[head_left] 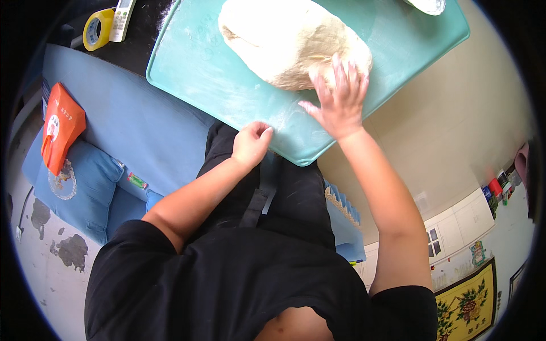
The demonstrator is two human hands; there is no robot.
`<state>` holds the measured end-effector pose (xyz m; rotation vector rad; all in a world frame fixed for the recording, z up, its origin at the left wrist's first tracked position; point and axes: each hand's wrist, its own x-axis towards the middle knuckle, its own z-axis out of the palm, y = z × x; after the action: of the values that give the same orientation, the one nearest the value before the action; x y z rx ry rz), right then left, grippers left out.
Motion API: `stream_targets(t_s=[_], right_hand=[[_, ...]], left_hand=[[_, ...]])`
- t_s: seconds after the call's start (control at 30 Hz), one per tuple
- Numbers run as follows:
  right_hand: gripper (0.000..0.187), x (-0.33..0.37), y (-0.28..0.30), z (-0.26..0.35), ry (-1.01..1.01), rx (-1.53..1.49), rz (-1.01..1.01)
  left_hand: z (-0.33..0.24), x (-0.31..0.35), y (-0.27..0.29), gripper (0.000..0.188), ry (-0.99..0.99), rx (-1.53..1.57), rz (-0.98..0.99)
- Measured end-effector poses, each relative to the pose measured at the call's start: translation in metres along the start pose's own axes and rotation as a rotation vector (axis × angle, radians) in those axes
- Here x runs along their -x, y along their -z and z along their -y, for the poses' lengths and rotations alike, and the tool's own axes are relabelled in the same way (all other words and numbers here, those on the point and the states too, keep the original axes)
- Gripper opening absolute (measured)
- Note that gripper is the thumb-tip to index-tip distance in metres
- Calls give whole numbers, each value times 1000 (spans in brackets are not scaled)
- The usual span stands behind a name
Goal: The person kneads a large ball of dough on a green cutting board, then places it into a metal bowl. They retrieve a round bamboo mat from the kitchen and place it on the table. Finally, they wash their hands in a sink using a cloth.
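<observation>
A big pale lump of dough lies on a teal board dusted with flour. My right hand rests on the near right end of the dough, its floury fingers spread and the thumb held apart. At the board's near edge is my left hand, closed with the fingers curled in. Whether it grips the rim or anything small inside the fingers cannot be made out.
A pale bowl is partly visible at the board's far right. Yellow tape and a white remote control lie on the dark tabletop at left. On the blue sofa are an orange bag and a blue cushion.
</observation>
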<state>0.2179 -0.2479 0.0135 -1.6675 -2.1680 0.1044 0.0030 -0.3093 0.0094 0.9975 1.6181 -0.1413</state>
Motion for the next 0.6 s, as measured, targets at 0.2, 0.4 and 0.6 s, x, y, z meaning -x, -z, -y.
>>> stream_targets(t_s=[0.2, 0.4, 0.6], right_hand=[[56, -62, -4, -29, -85, 200, 147], [56, -111, 53, -9, -736, -368, 634], [49, -37, 30, 63, -977, -974, 362]], left_hand=[[-68, -81, 20, 21, -297, 763, -70], [-116, -102, 73, 33, -371, 1117, -144], [-156, -88, 104, 49, -209, 1191, 342]])
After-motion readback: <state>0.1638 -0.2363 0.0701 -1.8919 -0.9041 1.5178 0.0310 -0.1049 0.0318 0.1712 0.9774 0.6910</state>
